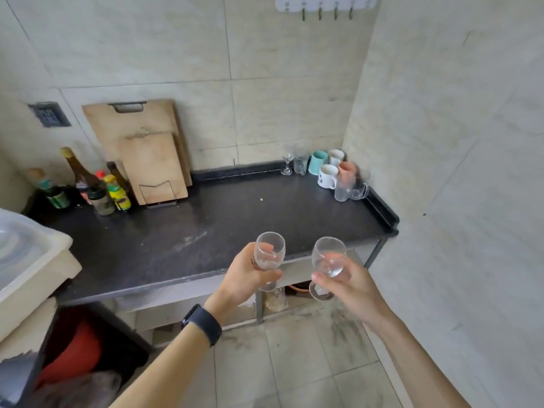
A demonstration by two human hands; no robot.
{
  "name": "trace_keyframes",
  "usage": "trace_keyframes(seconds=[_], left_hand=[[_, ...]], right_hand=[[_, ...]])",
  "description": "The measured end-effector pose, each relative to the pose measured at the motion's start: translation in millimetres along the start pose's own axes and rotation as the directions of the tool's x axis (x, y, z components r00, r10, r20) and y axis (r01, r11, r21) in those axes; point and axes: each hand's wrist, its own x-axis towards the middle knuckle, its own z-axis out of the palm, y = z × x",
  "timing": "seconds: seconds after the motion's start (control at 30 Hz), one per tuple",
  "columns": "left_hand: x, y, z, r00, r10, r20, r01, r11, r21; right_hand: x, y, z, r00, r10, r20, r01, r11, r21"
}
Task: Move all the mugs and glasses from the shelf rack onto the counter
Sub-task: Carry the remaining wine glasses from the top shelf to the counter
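Clear stemmed glass fills each of the hands: the left hand (245,270) is closed round the left wine glass (269,256), the right hand (346,285) round the right wine glass (328,262), both upright and held by the bowl, probably for steadiness in carrying. They hover at the worktop (206,231) front edge, at 6 o'clock. Mugs and glasses (332,175) already cluster at 2 o'clock in the corner, seemingly keeping the middle free. The rack is not visible.

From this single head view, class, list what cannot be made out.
- Shelf rack: outside the frame.
- Clear glasses in the corner cluster: blurred and overlapping, count unclear.
- Bottle labels: too small.
- Stems of the wine glasses in left hand and right hand: hidden by fingers.
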Motion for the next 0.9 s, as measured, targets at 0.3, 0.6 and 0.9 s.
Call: trace_keyframes(seconds=[0.3, 0.6, 0.9], left_hand=[[144, -43, 29, 0.984, -0.180, -0.006, 0.180, 0.983, 0.041], [300, -64, 80, 0.938, -0.303, -0.167, 0.307, 0.952, -0.002], [407, -67, 120, 0.846, -0.439, -0.303, 0.465, 0.885, 0.018]], right_hand=[[140, 35, -29, 0.994, 0.104, -0.028, -0.105, 0.994, -0.040], [319, 73, -66, 0.975, 0.193, 0.107, -0.184, 0.979, -0.091], [455, 99, -90, 0.926, 0.288, 0.245, -0.249, 0.952, -0.179]])
